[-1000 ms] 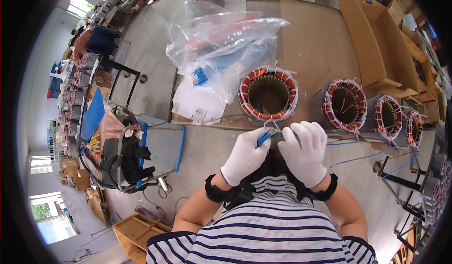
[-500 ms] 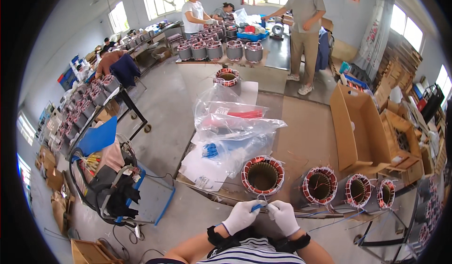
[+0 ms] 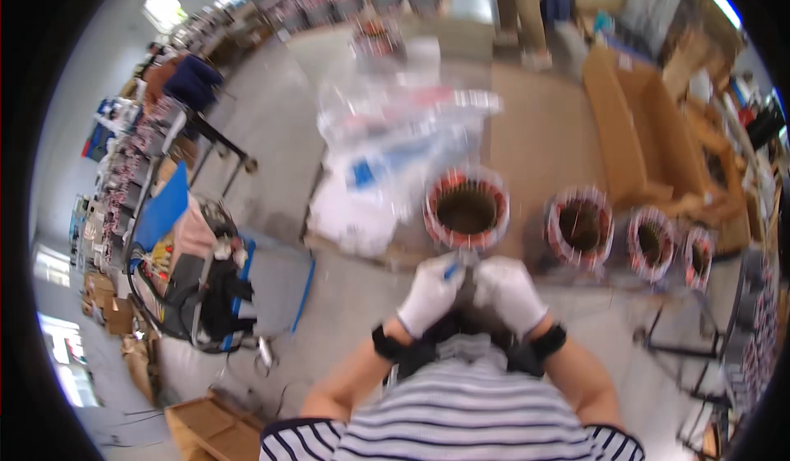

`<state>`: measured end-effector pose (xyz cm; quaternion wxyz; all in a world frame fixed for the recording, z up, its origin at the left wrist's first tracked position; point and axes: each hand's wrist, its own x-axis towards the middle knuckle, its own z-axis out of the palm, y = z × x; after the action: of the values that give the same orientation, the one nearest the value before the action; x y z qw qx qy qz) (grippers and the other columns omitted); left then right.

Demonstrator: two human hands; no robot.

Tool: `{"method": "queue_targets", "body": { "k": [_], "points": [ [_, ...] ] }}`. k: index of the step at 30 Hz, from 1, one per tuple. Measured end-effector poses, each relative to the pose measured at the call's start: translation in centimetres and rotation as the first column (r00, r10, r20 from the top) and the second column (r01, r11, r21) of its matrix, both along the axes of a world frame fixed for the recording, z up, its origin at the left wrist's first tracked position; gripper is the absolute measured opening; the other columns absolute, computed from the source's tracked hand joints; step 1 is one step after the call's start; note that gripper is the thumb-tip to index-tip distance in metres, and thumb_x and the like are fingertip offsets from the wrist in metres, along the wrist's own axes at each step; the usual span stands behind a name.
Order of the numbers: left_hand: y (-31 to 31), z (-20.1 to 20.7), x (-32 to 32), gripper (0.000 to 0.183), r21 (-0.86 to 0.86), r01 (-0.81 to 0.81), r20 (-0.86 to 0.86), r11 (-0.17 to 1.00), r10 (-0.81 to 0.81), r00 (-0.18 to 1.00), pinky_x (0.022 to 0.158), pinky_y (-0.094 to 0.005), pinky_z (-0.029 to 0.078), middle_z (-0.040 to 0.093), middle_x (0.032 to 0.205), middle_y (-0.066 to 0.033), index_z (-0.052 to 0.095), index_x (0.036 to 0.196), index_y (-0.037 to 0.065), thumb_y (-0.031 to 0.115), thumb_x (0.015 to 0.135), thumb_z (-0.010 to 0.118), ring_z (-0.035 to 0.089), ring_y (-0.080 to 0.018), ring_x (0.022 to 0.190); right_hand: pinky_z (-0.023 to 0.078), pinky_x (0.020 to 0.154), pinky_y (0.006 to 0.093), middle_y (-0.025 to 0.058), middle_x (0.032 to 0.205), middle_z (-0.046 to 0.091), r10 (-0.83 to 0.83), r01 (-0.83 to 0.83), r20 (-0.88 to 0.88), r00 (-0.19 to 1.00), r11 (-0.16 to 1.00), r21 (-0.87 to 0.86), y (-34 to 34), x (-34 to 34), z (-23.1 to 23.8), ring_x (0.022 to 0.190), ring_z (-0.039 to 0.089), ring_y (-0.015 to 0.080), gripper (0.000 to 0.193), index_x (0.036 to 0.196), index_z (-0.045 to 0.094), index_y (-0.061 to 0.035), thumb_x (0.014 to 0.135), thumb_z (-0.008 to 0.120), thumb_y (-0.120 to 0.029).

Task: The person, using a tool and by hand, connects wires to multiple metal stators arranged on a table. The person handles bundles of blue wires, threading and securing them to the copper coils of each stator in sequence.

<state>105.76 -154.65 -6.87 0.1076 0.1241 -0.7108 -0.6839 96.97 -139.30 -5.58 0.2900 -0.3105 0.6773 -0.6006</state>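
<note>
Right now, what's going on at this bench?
A person in a striped shirt and white gloves holds both hands together at the near edge of a workbench. The left hand pinches a small blue item; the right hand meets it, just in front of a round motor stator with copper windings. Three more stators line up to the right, and clear plastic bags lie behind. The picture is blurred, so finer detail is unclear.

A grey concrete floor (image 3: 271,140) spreads out under daylight from windows (image 3: 160,4) at eleven o'clock. Racks (image 3: 123,173) line the nine o'clock side; cardboard boxes (image 3: 634,132) sit at two o'clock, another box (image 3: 210,428) at seven
</note>
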Motion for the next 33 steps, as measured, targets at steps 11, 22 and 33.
{"method": "queue_targets", "body": {
  "k": [11,22,33],
  "points": [
    [-0.3,3.2,0.2,0.021,-0.085,0.034,0.188,0.996,-0.017,0.982,0.065,-0.024,0.046,0.06,0.071,-0.0038,0.064,0.106,0.001,0.005,0.09,0.052,0.054,-0.007,0.069,0.04,0.066,0.0372,0.0067,0.07,0.055,-0.029,0.379,-0.886,0.462,0.91,0.168,-1.5,0.9,1.8,0.069,0.054,0.0261,0.011,0.084,0.059,-0.0074,0.077,0.064,-0.014],
    [0.7,1.1,3.6,0.035,-0.374,-0.308,-0.079,0.875,0.3,0.951,0.067,-0.041,0.051,0.063,0.085,-0.0232,0.059,0.116,0.007,0.003,0.081,0.055,0.063,-0.0384,0.079,0.039,0.053,0.0221,0.0023,0.059,0.055,-0.176,0.16,0.257,0.95,0.984,0.083,0.6,3.1,1.7,0.053,0.05,0.0087,0.025,0.081,0.062,0.002,0.094,0.051,-0.016],
    [2.8,4.2,13.9,0.024,0.188,-0.504,-0.005,0.843,0.514,0.858,0.052,-0.0205,0.039,0.052,0.072,0.0022,0.057,0.115,0.003,0.013,0.097,0.046,0.044,-0.0038,0.058,0.051,0.069,0.0333,0.0123,0.082,0.064,0.195,-0.223,-0.55,0.812,0.975,0.017,1.0,12.7,-0.4,0.076,0.065,0.0261,0.039,0.11,0.058,-0.0001,0.079,0.069,-0.021]
  ]
}}
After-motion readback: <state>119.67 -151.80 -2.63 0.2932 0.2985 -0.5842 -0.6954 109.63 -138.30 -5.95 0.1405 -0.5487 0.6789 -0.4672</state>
